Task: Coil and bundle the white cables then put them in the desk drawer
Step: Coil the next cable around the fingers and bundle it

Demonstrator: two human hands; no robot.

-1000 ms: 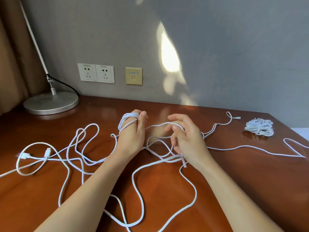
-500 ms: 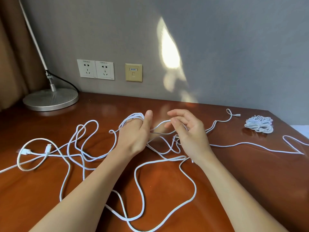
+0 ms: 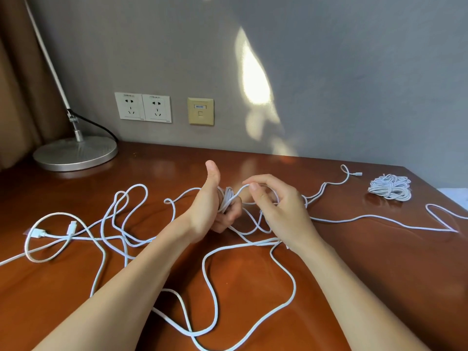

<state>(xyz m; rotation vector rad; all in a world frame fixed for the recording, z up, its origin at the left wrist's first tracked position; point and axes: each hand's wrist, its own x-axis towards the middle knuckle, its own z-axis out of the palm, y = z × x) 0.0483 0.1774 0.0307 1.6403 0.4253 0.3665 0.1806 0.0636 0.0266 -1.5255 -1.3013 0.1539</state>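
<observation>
white cable point(image 3: 227, 198) sprawls loose across desk point(image 3: 253, 287); several turns wound on left hand point(image 3: 206, 211), fingers curled, thumb up. right hand point(image 3: 283, 211), at its 3 o'clock, pinches one strand. coiled bundle point(image 3: 390, 187) at 2 o'clock, well apart.

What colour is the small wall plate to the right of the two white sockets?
The wall plate is yellowish beige; the head view shows it.

Single head-worn view, forward and down, close over desk point(image 3: 405, 262), toward wall point(image 3: 354, 72).
</observation>
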